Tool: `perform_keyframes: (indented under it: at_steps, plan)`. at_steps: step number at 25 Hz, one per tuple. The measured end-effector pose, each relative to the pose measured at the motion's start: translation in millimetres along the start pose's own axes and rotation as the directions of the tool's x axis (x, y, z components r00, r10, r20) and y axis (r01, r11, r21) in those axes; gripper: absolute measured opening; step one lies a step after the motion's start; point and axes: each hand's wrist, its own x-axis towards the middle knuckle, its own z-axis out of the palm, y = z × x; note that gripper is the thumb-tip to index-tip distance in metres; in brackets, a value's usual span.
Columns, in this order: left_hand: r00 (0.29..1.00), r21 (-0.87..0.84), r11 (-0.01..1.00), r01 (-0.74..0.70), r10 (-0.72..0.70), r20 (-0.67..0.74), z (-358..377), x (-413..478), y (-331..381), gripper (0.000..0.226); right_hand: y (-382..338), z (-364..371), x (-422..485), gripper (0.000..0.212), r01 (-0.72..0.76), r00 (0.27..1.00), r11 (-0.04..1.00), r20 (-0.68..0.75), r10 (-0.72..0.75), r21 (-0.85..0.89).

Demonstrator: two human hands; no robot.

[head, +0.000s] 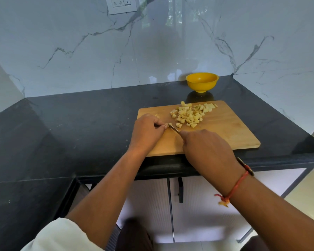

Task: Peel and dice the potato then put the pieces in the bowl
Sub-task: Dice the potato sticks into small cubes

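One board (225, 131) lies on the black worktop (80, 124), its near side close to the worktop's front edge and right of the middle. One yellow bowl (202, 81) stands upright at the back edge, near the back right corner, apart from the board and just beyond its far side.

The potato is on the board in two lots. A heap of dice (190, 114) covers the board's far middle and runs toward its far right corner. They lie too close together to count one by one, though there seem to be several dozen. At the board's left end, one small piece (169, 124) sits under the fingertips of the left hand (147, 132), whose fingers are curled and pinch it down against the wood. One more bit (157, 115) shows just behind that hand's knuckles.

The right hand (207, 149) is over the board's near edge, fingers wrapped round the handle of the one knife (174, 128). The handle is hidden in the fist. The short blade points up and left, and its tip meets the pinched piece.

A red thread (237, 185) is tied round the right wrist. One white socket (121, 4) is set in the marble wall, and one dark handle (180, 190) hangs on the cabinet below the front edge.
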Motion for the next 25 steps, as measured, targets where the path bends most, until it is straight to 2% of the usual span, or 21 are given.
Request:
perform_keyframes:
  at_steps: [5,11,17,22,25]
  plan:
    - [1.0,0.018,1.0,0.019,-0.019,-0.009,1.4,0.2,-1.5,0.011,4.8,-3.6,-11.9,0.042,-0.015,0.992,0.999,-0.125,0.018,0.029]
    - [0.999,0.032,0.999,0.035,-0.035,-0.014,-1.8,-2.1,0.4,0.008,-2.2,-6.2,-2.9,0.038,-0.006,0.986,0.998,-0.165,0.017,0.066]
    - [1.0,0.002,1.0,0.023,-0.023,0.008,-3.9,-0.9,0.8,0.008,-11.2,3.4,6.5,0.03,0.026,0.994,0.995,-0.11,-0.015,0.099]
    - [0.999,0.007,1.0,0.029,-0.03,0.011,-2.8,1.2,-1.1,0.007,-18.1,8.1,28.9,0.031,-0.02,1.0,0.999,-0.004,0.02,0.04]
    - [0.999,0.011,0.999,0.043,-0.043,0.001,-1.9,0.1,-0.3,0.007,-15.5,8.1,24.1,0.031,0.005,1.0,1.0,0.013,-0.005,0.03]
